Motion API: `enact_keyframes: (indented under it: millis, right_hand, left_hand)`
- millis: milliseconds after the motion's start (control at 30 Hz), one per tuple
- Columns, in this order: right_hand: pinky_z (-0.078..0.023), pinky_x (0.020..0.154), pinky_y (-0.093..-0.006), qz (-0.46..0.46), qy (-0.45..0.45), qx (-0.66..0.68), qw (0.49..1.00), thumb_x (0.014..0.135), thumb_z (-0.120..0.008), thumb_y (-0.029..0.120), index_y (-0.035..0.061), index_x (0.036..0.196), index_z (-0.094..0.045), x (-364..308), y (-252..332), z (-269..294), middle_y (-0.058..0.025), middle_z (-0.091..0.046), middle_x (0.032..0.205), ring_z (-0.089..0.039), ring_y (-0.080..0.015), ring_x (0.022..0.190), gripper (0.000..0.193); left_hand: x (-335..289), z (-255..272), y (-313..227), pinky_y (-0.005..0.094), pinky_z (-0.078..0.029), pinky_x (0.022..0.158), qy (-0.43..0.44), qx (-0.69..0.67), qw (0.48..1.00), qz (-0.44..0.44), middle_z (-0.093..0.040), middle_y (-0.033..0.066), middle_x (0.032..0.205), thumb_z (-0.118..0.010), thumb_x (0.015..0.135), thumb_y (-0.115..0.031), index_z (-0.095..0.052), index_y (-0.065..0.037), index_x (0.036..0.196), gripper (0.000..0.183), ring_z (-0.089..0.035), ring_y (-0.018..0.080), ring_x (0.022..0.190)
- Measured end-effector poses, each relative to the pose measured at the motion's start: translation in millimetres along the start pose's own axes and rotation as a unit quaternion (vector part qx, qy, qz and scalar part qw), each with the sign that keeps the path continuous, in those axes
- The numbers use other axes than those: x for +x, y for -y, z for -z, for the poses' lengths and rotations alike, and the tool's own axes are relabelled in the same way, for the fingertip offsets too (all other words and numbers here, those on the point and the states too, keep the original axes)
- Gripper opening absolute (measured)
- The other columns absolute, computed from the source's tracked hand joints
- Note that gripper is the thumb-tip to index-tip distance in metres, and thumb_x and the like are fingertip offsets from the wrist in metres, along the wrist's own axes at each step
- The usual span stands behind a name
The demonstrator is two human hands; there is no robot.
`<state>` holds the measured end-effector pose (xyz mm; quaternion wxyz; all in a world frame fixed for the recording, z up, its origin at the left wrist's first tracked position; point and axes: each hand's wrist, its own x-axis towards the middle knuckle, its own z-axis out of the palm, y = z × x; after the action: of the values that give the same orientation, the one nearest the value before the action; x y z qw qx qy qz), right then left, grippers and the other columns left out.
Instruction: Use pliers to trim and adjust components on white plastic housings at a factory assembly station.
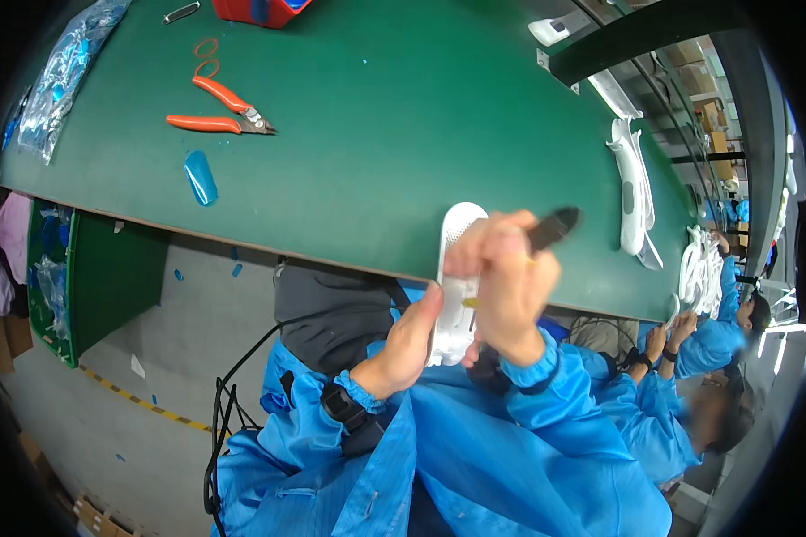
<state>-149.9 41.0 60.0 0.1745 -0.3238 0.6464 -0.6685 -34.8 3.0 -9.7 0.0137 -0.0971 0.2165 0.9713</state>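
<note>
Left hand (407,345) cradles white plastic housing (457,268) from below — right hand (510,277), above it, grips a dark tool (553,227).

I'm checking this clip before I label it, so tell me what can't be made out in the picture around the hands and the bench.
- Head view: the lower part of the white plastic part is covered by the left hand and right hand.
- The dark tool is motion-blurred; its tip is unclear, its handle hidden in the right hand.
- The red bin is cut off by the top edge.
- The neighbour's hands are too small to show what they hold.
</note>
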Motion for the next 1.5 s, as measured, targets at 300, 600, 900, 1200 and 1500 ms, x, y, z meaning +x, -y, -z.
enact_keyframes:
  millis: [300, 600, 900, 1200, 1500]
  right_hand:
    - [-0.049, 0.058, -0.0337, 0.017, -0.023, 0.060, 0.998, 0.105, -0.041, 0.020, 0.0014, 0.086, -0.043, -1, 5, 17, -0.0083, -0.049, 0.067, -0.050, -0.0159, 0.060, 0.026]
    - [-0.048, 0.058, -0.0321, 0.003, -0.029, 0.056, 0.998, 0.105, -0.040, 0.017, -0.0011, 0.091, -0.045, -2, 4, 12, -0.0085, -0.051, 0.068, -0.051, -0.0151, 0.061, 0.024]
    - [-0.048, 0.057, -0.0334, 0.026, -0.048, 0.071, 0.996, 0.105, -0.040, 0.019, 0.0000, 0.087, -0.044, -2, 1, 17, -0.0093, -0.050, 0.067, -0.050, -0.0160, 0.059, 0.026]
    - [-0.048, 0.057, -0.0334, 0.030, -0.041, 0.064, 0.997, 0.104, -0.040, 0.018, 0.0005, 0.086, -0.044, -1, -2, 16, -0.0095, -0.050, 0.066, -0.050, -0.0162, 0.058, 0.026]
    - [-0.047, 0.057, -0.0322, 0.053, -0.031, 0.028, 0.998, 0.104, -0.040, 0.018, -0.0007, 0.088, -0.045, -5, -5, 18, -0.0095, -0.051, 0.067, -0.050, -0.0165, 0.059, 0.025]
  left_hand:
    - [1, -3, 1, 0.0326, -0.052, 0.069, 0.008, 0.009, 1.000, -0.007, -0.063, 0.0122, 0.086, -0.017, 0.102, -0.060, -0.052, -0.002, 0.118, 0.070, -0.063, 0.0209, 0.074]
    - [0, -2, 1, 0.0325, -0.052, 0.069, 0.005, 0.018, 1.000, -0.007, -0.063, 0.0122, 0.087, -0.017, 0.102, -0.060, -0.052, -0.002, 0.118, 0.070, -0.063, 0.0207, 0.075]
    - [0, -3, 0, 0.0303, -0.051, 0.067, -0.017, 0.058, 0.998, -0.001, -0.063, 0.0112, 0.082, -0.015, 0.102, -0.061, -0.054, -0.002, 0.113, 0.072, -0.063, 0.0184, 0.073]
    - [-1, -4, -1, 0.0294, -0.051, 0.068, -0.019, 0.071, 0.997, 0.000, -0.063, 0.0107, 0.082, -0.016, 0.101, -0.062, -0.056, -0.001, 0.112, 0.074, -0.062, 0.0178, 0.073]
    - [0, -3, 1, 0.0291, -0.051, 0.069, -0.018, 0.097, 0.995, 0.000, -0.063, 0.0099, 0.082, -0.016, 0.101, -0.062, -0.057, -0.001, 0.113, 0.074, -0.062, 0.0173, 0.073]
